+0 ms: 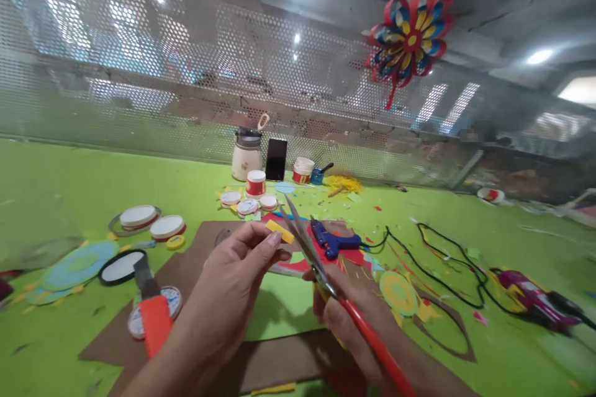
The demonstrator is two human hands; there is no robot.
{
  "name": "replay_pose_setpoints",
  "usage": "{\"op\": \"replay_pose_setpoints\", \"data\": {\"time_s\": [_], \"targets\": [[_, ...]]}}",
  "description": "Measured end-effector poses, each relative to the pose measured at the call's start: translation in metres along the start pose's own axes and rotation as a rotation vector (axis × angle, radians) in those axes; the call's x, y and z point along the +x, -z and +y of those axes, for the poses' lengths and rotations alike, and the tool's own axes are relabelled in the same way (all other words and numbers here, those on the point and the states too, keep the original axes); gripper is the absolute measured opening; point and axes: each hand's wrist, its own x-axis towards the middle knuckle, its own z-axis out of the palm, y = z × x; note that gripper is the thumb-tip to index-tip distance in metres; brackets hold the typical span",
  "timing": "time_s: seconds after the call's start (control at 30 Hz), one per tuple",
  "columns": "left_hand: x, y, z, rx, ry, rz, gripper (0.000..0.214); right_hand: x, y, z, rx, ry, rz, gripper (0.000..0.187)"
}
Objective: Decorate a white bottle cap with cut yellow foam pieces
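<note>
My left hand [235, 279] pinches a small yellow paper strip [280, 231] between thumb and fingers, held above the brown cardboard sheet [186, 273]. My right hand [347, 316] grips red-handled scissors [321, 273]. Their blades are parted and point up and left toward the strip's right end. A blue glue gun [333, 240] lies on the table just beyond the scissor tips.
A red box cutter [153, 313] lies at the lower left, near round lids [167, 227] and paper discs. Glue jars [256, 183], a white jug [246, 155] and a phone [276, 159] stand at the back. A black cord [447, 273] runs to a purple glue gun [535, 298]. A paper flower [410, 34] hangs on the mesh wall.
</note>
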Motion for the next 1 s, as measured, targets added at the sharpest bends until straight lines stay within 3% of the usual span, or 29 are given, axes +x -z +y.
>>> {"op": "replay_pose_setpoints", "data": {"time_s": [0.23, 0.57, 1.0], "targets": [[-0.001, 0.002, 0.0, 0.17, 0.009, -0.074, 0.014, -0.002, 0.001, -0.014, 0.166, -0.042, -0.12, 0.052], [-0.005, -0.004, 0.005, 0.168, 0.051, -0.072, 0.012, -0.003, 0.002, -0.014, 0.133, -0.044, -0.117, 0.044], [-0.006, -0.006, 0.008, 0.268, -0.031, -0.067, 0.016, -0.006, -0.004, -0.011, 0.153, -0.014, -0.069, 0.05]]}}
